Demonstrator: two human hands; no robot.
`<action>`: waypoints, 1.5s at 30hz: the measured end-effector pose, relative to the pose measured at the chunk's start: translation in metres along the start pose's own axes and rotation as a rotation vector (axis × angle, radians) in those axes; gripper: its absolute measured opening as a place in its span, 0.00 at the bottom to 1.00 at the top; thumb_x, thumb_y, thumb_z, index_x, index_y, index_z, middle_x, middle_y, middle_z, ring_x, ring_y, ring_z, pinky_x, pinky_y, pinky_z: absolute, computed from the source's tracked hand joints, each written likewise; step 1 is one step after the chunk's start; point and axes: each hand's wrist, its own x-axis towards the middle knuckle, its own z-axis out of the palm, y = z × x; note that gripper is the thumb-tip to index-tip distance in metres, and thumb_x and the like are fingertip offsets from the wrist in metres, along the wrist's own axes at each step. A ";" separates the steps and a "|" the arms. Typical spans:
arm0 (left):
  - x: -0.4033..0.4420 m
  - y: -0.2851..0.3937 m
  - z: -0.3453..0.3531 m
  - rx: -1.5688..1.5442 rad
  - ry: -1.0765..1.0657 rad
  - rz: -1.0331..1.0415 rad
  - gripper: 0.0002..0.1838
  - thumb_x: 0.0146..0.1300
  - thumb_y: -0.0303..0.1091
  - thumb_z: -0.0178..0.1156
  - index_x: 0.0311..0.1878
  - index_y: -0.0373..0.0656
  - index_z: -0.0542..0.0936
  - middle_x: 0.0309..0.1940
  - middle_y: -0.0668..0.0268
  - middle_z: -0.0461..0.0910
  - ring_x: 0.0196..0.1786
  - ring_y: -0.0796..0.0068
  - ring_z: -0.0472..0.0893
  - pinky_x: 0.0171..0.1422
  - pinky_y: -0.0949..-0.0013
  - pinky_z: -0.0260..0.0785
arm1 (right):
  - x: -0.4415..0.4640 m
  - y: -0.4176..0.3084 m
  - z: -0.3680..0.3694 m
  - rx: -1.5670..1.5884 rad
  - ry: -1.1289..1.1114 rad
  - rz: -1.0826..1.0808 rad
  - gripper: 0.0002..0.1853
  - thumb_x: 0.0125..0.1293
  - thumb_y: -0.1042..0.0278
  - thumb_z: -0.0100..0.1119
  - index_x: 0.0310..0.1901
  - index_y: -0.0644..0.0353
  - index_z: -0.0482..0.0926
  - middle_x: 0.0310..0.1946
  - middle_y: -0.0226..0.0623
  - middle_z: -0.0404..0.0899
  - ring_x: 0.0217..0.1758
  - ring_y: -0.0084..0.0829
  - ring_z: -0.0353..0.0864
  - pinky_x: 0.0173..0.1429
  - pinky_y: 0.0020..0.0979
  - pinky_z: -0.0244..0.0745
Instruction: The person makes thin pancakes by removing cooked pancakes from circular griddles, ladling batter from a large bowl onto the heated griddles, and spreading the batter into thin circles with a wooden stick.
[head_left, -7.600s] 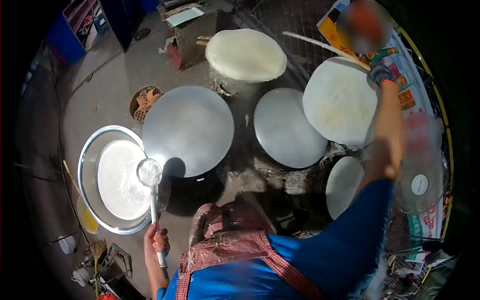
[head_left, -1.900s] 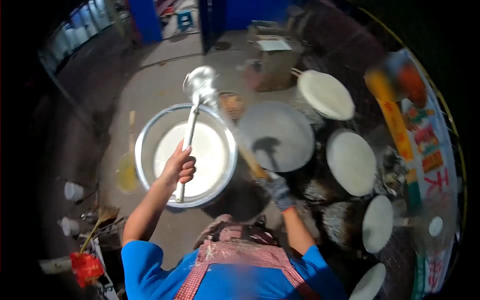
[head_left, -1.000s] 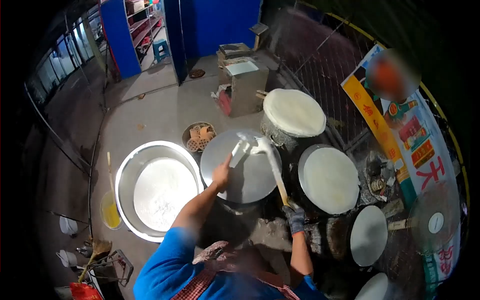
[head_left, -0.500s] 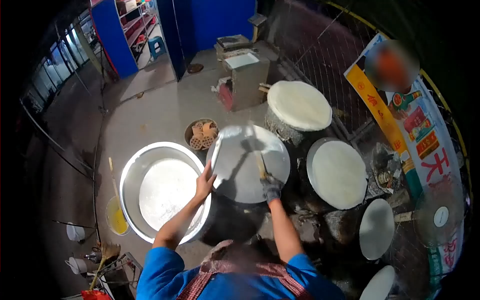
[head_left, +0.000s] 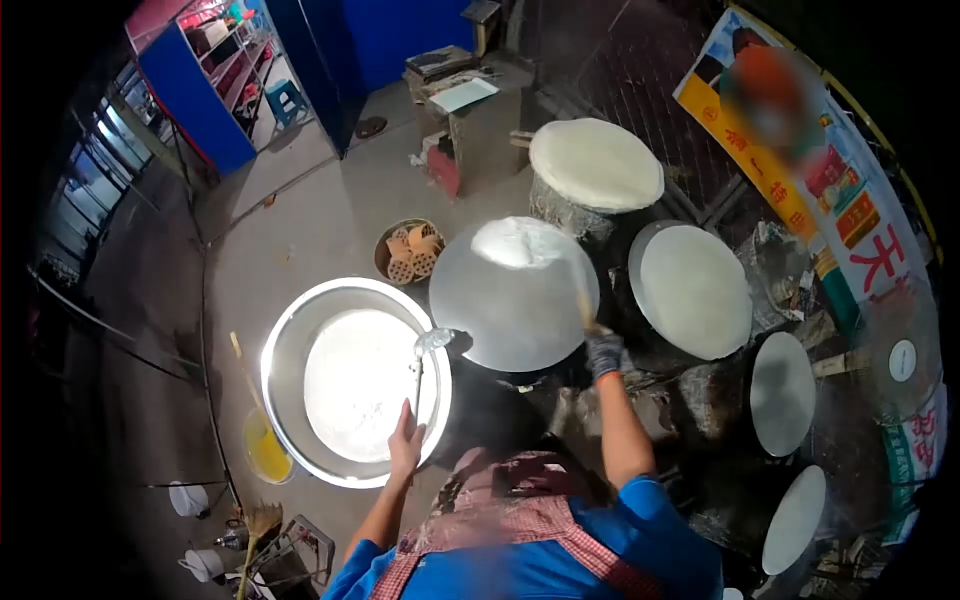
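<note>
My bare left hand (head_left: 405,440) is closed around the handle of a metal ladle (head_left: 434,340). The ladle's wet bowl hangs over the right rim of a large metal basin (head_left: 282,420) holding white batter (head_left: 355,385). A dark glove covers my right hand (head_left: 604,354), which grips a wooden-handled spreader (head_left: 585,308); its far end is blurred over the right side of a round griddle (head_left: 480,320). White batter lies in a pool (head_left: 518,242) at the griddle's far edge.
Several more round griddles curve along the right, among them one with a pale flatbread (head_left: 597,165) and another with a pale sheet (head_left: 697,303). Beyond the basin sits a bowl of perforated briquettes (head_left: 411,252). A small tub of yellow liquid (head_left: 268,450) stands left.
The ladle has moved from over the griddle back toward the basin, leaving batter pooled at the griddle's far edge. My right hand has shifted right with the spreader. The view has turned slightly.
</note>
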 end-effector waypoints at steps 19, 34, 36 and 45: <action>-0.057 0.028 0.029 -0.442 0.220 -0.349 0.31 0.56 0.23 0.52 0.62 0.53 0.56 0.12 0.72 0.63 0.10 0.81 0.59 0.11 0.76 0.48 | 0.037 -0.042 -0.045 0.477 -0.362 0.058 0.10 0.50 0.66 0.60 0.35 0.58 0.78 0.18 0.27 0.74 0.14 0.21 0.65 0.18 0.26 0.61; -0.087 0.040 0.048 -0.814 0.335 -0.590 0.33 0.52 0.21 0.50 0.62 0.56 0.56 0.11 0.72 0.59 0.09 0.78 0.59 0.11 0.73 0.50 | 0.075 -0.069 -0.019 0.390 -0.593 0.266 0.07 0.53 0.62 0.58 0.33 0.49 0.80 0.14 0.19 0.67 0.12 0.16 0.60 0.15 0.20 0.52; -0.092 0.042 0.051 -0.790 0.359 -0.639 0.32 0.53 0.21 0.49 0.61 0.56 0.55 0.10 0.72 0.57 0.09 0.79 0.59 0.11 0.73 0.49 | 0.072 -0.032 -0.025 0.189 -0.815 0.086 0.12 0.54 0.64 0.57 0.41 0.54 0.77 0.30 0.30 0.78 0.24 0.21 0.72 0.23 0.20 0.67; -0.104 0.023 0.049 -0.846 0.405 -0.628 0.28 0.55 0.23 0.49 0.59 0.56 0.57 0.09 0.72 0.57 0.09 0.79 0.59 0.10 0.73 0.49 | 0.123 -0.100 -0.026 0.001 -0.803 0.192 0.10 0.60 0.61 0.52 0.40 0.55 0.75 0.27 0.32 0.72 0.17 0.22 0.70 0.15 0.25 0.67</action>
